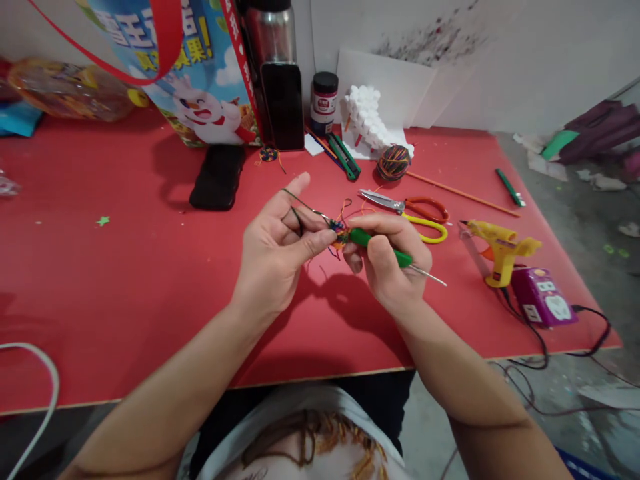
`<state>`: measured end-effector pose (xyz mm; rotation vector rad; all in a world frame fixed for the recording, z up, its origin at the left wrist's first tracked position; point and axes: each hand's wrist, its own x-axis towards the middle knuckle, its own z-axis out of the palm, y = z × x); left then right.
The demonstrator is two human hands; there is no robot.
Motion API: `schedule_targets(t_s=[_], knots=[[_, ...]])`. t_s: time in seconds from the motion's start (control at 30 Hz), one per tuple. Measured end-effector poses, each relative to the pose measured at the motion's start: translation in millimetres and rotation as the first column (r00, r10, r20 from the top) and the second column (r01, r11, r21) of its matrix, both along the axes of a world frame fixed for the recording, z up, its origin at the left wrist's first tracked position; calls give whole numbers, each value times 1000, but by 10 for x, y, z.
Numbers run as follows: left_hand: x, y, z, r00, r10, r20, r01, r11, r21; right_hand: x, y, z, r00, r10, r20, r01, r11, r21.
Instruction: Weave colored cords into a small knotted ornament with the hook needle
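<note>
The left hand (270,247) pinches the small yarn piece (339,235); the right hand (400,277) grips the green-handled hook (360,237). Slack in the dark strand (301,201) could drop a loop.

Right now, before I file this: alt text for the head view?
Over a red table, a left hand pinches a small multicoloured yarn piece while the right hand holds a green-handled hook against it. Beyond the hands lie open scissors and a yarn ball; at right, a yellow glue gun sits beside a purple box.
</note>
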<state>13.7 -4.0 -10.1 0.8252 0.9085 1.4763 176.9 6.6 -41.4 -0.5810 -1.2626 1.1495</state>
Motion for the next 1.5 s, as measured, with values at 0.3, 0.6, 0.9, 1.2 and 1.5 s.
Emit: schedule_targets(t_s=[0.3, 0.6, 0.9, 1.2, 1.5], knots=[[5, -10, -83, 994, 39, -101, -31, 996, 84, -13, 25, -16, 987, -94, 131, 74, 986, 147], [-9, 22, -96, 997, -53, -58, 54, 998, 20, 0, -12, -15, 976, -155, 152, 112, 960, 258], [41, -3, -48, 998, -55, -34, 56, 998, 4, 6, -22, -29, 844, -400, 358, 172, 833, 526], [-61, 57, 25, 987, -122, 108, 125, 992, -21, 21, -33, 1, 912, -278, 302, 128, 891, 435], [-155, 81, 51, 993, -114, 38, 115, 993, -18, 33, -31, 38, 944, -221, 244, 153, 951, 270]])
